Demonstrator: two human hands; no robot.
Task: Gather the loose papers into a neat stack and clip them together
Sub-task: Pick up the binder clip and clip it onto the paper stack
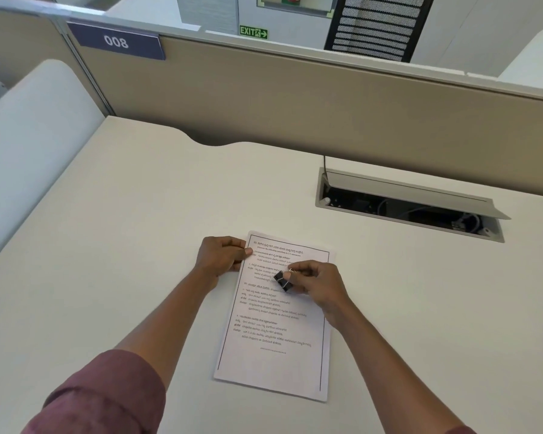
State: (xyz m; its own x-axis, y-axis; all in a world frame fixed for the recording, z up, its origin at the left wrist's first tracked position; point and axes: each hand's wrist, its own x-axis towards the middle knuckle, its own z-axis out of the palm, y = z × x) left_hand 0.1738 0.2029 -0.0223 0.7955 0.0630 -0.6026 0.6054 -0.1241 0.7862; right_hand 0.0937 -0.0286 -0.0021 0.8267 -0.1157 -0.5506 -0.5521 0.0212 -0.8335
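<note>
A stack of printed white papers (pixel 276 349) lies squared up on the pale desk (pixel 138 245), its sheets nearly aligned. My left hand (pixel 221 255) grips the stack's upper left corner, thumb on top of the page. My right hand (pixel 314 281) hovers over the upper middle of the top sheet and pinches a black binder clip (pixel 283 280) by its silver wire handles. The clip's jaw points left, and it is not on the paper's edge.
An open cable hatch (pixel 411 205) with wires inside is cut into the desk at the back right. A beige partition (pixel 295 101) runs along the desk's far edge. A white side panel (pixel 29 145) stands at the left.
</note>
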